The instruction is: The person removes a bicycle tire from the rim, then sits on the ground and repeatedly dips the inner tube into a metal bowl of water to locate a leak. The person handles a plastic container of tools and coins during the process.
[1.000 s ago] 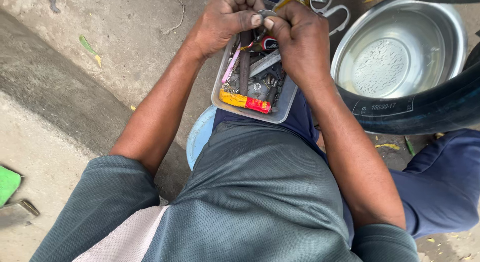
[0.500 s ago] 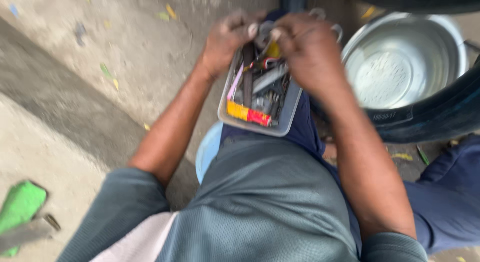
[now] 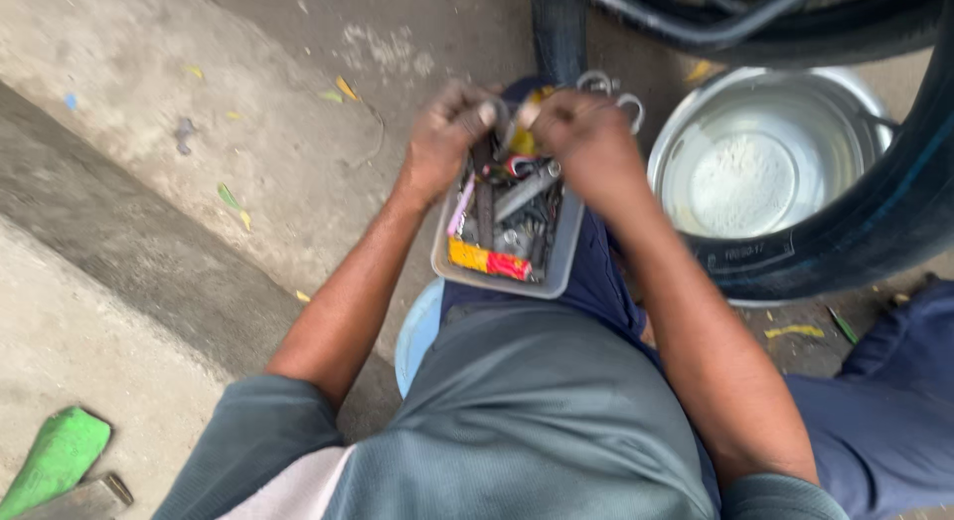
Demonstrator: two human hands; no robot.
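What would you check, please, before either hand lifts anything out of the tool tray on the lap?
1. Tool tray seated level on the lap: ok, it rests on the thigh without an obvious tilt.
2. Left hand and right hand both at the tray's far end: ok.
3. What the fingers pinch between them: cannot tell, the picture is blurred there.
4. Tools inside the tray's rim: ok for those that show; the far end is hidden by the hands.
5. Metal basin clear of the right elbow: ok, it sits apart on the ground beside the tyre.
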